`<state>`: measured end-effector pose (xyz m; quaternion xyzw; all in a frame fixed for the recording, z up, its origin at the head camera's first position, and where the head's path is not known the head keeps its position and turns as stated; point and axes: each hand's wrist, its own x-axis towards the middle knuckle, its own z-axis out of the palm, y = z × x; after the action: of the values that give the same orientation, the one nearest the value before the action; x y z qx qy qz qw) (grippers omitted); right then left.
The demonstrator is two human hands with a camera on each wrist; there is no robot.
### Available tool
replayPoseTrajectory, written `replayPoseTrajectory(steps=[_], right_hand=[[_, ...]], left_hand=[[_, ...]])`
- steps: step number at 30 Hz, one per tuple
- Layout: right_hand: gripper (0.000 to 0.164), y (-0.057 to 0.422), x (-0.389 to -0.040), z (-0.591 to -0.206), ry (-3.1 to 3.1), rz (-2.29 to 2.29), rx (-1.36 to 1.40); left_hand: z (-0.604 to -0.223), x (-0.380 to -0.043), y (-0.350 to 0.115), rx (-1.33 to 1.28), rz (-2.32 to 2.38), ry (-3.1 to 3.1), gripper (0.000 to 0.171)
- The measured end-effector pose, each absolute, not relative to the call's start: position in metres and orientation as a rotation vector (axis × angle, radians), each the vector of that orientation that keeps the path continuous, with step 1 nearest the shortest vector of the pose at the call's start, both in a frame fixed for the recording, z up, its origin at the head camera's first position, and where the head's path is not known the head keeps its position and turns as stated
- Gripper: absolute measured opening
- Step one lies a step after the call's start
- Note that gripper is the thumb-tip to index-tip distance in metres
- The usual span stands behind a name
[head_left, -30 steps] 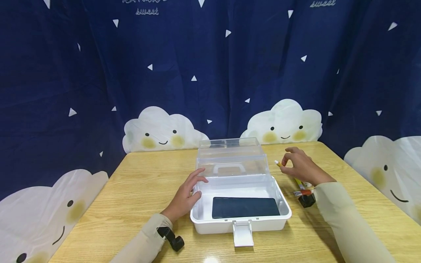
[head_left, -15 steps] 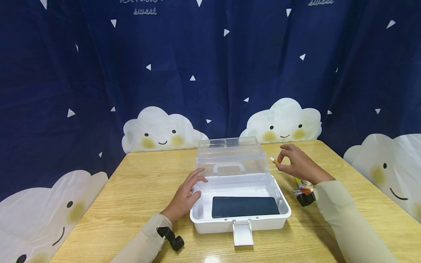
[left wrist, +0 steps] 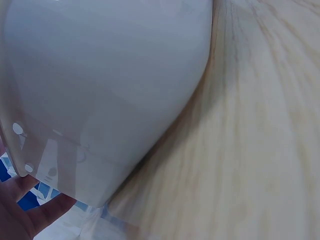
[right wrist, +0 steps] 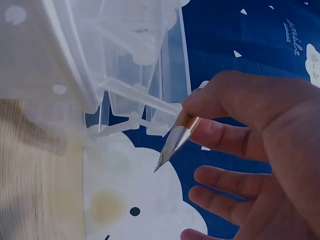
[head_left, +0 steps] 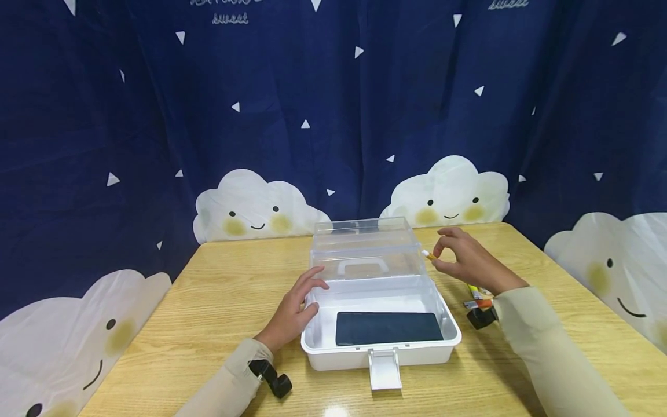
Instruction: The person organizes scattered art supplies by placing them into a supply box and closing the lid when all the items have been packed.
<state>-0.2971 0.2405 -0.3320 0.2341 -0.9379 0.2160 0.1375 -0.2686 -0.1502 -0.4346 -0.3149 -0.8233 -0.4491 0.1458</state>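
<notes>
A pen-like tool (head_left: 430, 255) slants beside the clear lid (head_left: 383, 250) — white end up-left towards it in the head view, silvery tip down-left in the right wrist view. Its yellow-orange barrel is pinched in the right hand (head_left: 466, 260) (thumb and forefinger). The white box's (head_left: 339, 361) left rim is touched by the left hand (head_left: 292, 315), fingers loosely parted. "Sweet" is printed on the curtain (head_left: 312, 75).
</notes>
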Motion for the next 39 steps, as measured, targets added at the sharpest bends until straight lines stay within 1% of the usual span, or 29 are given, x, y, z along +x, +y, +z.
replayPoseTrajectory(steps=[28, 39], right_hand=[[0.009, 0.215, -0.289, -0.335, -2.67, 0.594, 0.826], [0.01, 0.209, -0.289, -0.336, -2.728, 0.609, 0.815]], left_hand=[[-0.435, -0.269, -0.15, -0.905, -1.29, -2.361, 0.04], [-0.436, -0.27, -0.15, -0.9, -1.282, -2.374, 0.04]])
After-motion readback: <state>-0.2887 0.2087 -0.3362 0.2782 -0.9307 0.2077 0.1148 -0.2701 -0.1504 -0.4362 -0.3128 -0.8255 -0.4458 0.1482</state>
